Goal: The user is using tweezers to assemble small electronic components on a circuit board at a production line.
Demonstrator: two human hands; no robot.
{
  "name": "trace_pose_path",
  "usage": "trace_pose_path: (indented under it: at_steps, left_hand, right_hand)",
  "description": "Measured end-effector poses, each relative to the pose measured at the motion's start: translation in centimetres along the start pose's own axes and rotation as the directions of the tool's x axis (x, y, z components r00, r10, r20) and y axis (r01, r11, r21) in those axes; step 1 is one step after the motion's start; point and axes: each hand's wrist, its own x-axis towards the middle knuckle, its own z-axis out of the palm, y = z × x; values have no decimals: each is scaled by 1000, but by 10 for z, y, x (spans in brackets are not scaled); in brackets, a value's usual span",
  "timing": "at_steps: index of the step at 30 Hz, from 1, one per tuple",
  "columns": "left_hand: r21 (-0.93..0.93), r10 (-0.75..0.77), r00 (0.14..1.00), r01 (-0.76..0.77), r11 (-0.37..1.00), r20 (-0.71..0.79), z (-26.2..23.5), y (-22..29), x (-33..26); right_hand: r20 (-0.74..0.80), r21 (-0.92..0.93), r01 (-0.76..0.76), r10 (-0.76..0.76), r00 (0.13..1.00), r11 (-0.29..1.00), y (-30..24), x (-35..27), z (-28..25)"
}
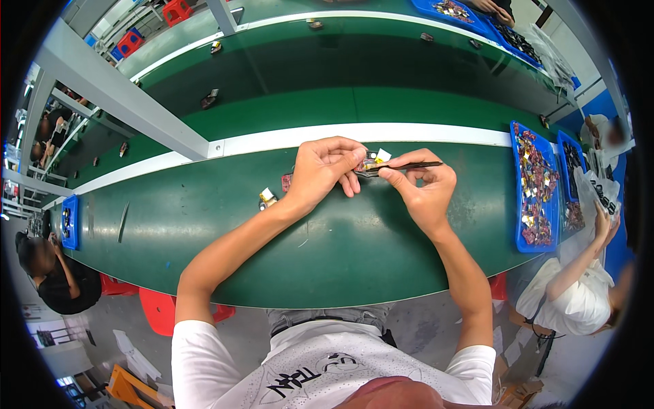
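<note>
Fingers: the left hand point(320, 170) has its fingers point(351, 183) curled tight around a small part point(371, 163); the right hand point(422, 191) pinches a pair of dark tweezers point(409, 165) between thumb and forefinger.
Small part: held just above the green tabletop point(340, 252), between the two hands, near the white strip point(381, 133) that runs along the far edge. It shows a yellow and white bit on top; finer detail is too small to tell.
Tweezers: they lie nearly level, one end at the part, the other sticking out to the right.
Doing it well: in my judgement the left hand should keep the part steady and turned up to the eye, while the right works the tweezers with a light pinch so the part is not bent or flicked away.
Close by: two more small pieces point(267, 198) lie on the tabletop just left of the left wrist.
Further out: blue trays point(516, 204) of mixed small parts sit at the right end; other people sit at both ends.
</note>
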Motion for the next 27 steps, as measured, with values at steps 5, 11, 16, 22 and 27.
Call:
trace_pose_path:
  at_steps: [5,11,16,22,27]
  left_hand:
    - [17,14,1000,-15,1000,14,0,2,0]
    - [68,23,999,-24,997,28,-2,1,1]
    - [64,43,998,-40,997,-45,1,3,0]
    - [45,51,992,-46,998,-115,2,5,-1]
    - [56,52,992,-45,997,-113,3,4,-2]
  right_hand:
    - [13,14,-34,34,999,999,-1,1,-1]
    - [75,7,-53,52,996,999,-3,4,-5]
    - [1,-69,38,-38,999,997,-6,2,0]
    - [23,-177,175,-174,984,968,-7,0,2]
    - [40,-204,228,-225,974,952,-2,-1,4]
